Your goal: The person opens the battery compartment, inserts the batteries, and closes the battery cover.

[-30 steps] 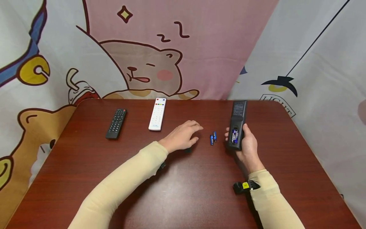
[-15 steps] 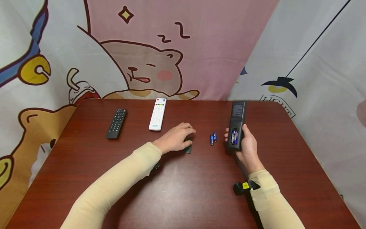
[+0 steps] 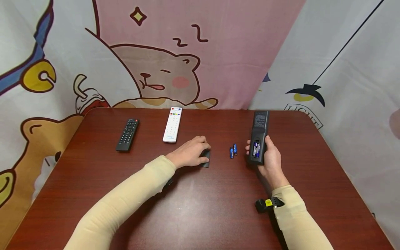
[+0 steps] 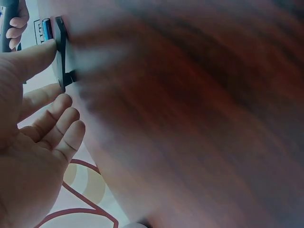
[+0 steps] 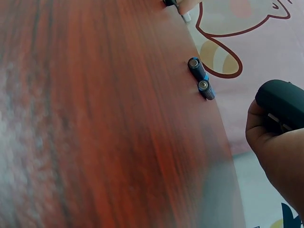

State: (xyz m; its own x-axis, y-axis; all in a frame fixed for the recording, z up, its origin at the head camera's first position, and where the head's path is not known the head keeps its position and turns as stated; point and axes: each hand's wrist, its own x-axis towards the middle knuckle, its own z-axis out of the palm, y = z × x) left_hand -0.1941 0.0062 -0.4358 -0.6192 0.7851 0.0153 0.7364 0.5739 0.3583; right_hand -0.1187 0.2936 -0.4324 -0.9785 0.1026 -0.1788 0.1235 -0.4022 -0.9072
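Observation:
My left hand pinches a small dark battery cover at the middle of the table, the cover lying close over the wood. In the left wrist view, the thumb and index finger sit at the edges of the cover, and a small clip juts from it. On the right, my right hand grips a black remote control, back side up. Its battery compartment is uncovered, with batteries inside. Between the hands lie two loose blue batteries, side by side; the right wrist view shows their ends.
A black remote lies at the left of the brown table. Further right, a white remote rests near the back edge. Behind the table hangs a cloth printed with cartoon animals.
My left hand has moved left and down onto the battery cover, and its thumb and fingers have closed on it. The right hand and its remote stay nearly still.

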